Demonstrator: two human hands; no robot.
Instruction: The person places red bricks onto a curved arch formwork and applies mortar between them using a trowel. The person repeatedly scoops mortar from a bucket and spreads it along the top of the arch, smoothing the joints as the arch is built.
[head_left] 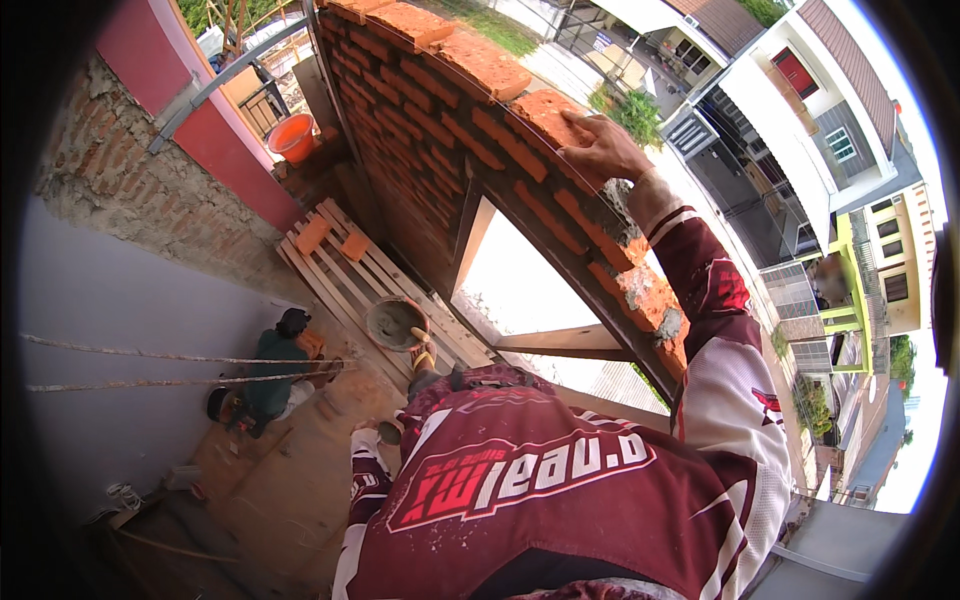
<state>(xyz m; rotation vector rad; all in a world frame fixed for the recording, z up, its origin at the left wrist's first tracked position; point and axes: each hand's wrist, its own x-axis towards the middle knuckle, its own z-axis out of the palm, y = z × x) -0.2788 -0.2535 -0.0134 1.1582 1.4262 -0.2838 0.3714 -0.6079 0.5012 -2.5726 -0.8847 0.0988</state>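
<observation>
My right hand (607,150) grips an orange brick (540,118) on top of the red brick wall (400,120), its fingers bent over the brick's upper face. A thin string runs along the top course, and grey mortar (632,290) shows lower along the wall's end. Low beside my body, my left hand (366,433) is partly hidden, closed around a small dark object (390,434) that I cannot make out. Below the wall, a bucket of grey mortar (392,325) stands on wooden slats (335,275), near my sandalled foot (424,355). Two loose bricks (354,245) lie on the slats.
A co-worker (280,375) crouches below left by a grey wall (120,330), behind two ropes (180,358). An orange bucket (292,135) stands at the far end near scaffolding. The wall has a triangular opening (510,270); beyond it and the wall's top lie a street and houses.
</observation>
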